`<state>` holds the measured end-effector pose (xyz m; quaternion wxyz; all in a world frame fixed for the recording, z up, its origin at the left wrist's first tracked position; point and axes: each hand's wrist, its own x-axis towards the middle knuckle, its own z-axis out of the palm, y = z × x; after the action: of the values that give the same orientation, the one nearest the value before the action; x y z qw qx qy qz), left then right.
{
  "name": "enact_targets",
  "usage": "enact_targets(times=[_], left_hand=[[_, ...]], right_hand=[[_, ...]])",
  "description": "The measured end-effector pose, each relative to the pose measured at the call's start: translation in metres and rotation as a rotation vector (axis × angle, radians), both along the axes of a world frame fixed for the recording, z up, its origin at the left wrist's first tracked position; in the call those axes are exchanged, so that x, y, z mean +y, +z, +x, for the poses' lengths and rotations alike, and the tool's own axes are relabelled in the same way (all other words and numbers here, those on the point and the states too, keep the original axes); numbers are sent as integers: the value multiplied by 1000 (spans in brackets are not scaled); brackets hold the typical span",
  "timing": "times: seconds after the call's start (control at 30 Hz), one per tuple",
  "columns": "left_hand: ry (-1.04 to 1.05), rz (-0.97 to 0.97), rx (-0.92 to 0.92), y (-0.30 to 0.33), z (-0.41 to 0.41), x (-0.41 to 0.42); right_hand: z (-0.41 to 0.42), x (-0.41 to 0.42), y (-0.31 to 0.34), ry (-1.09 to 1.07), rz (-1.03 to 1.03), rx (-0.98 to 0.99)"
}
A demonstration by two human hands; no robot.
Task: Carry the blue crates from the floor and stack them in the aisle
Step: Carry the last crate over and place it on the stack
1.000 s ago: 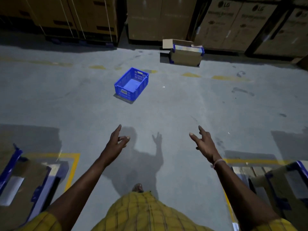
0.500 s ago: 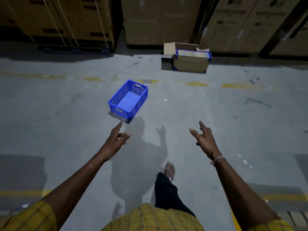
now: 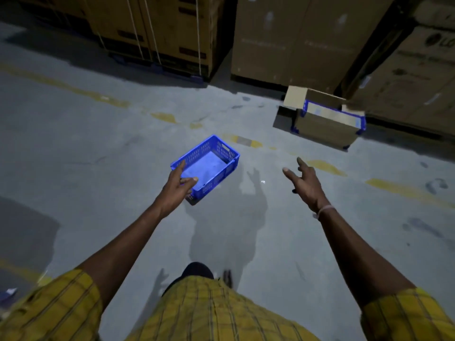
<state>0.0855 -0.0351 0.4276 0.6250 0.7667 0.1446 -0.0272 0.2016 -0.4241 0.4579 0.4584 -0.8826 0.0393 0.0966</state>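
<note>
— Where are you with the crates?

— At the start of a carry, I judge. One blue crate (image 3: 205,168) sits empty on the grey floor (image 3: 98,180), set at an angle, just this side of the worn yellow floor marks (image 3: 165,117). Nothing is lifted and no stack shows anywhere in view.

— Do you have a hold on it?

— No. My left hand (image 3: 176,187) reaches out over the crate's near-left corner, fingers (image 3: 177,169) straight and spread, thumb out to the side, holding nothing. It overlaps the rim from where I look, but I cannot tell whether it touches the plastic or hangs above it. My right hand (image 3: 305,183) is out over bare floor to the right of the crate, clearly apart from it, fingers loosely splayed and empty too.

— Anything else around?

— A cardboard box with blue edging (image 3: 325,124) stands farther off to the right, against the tall stacked cartons (image 3: 283,40) along the back. I see no other blue crates from here.

— So what's left?

— Nearly everything for this one, by my reckoning: bring both hands to opposite sides of the rim, grip, lift, and walk it to the aisle. How many crates remain beyond it, I can't say.
</note>
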Motion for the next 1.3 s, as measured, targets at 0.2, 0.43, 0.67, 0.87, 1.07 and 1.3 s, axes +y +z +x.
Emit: enact_targets(times=[0.2, 0.43, 0.67, 0.87, 1.07, 1.3], left_hand=[[73, 26, -8, -12, 118, 7], [217, -52, 30, -49, 272, 47], [309, 17, 91, -63, 358, 75], [475, 88, 147, -79, 395, 90], [691, 125, 184, -88, 426, 70], [825, 106, 250, -147, 447, 56]], right_hand=[[144, 25, -13, 74, 16, 13], [309, 69, -38, 149, -34, 58], [447, 127, -49, 289, -85, 72], [536, 180, -62, 518, -148, 70], [620, 227, -86, 707, -131, 70], [689, 265, -163, 905, -223, 45]])
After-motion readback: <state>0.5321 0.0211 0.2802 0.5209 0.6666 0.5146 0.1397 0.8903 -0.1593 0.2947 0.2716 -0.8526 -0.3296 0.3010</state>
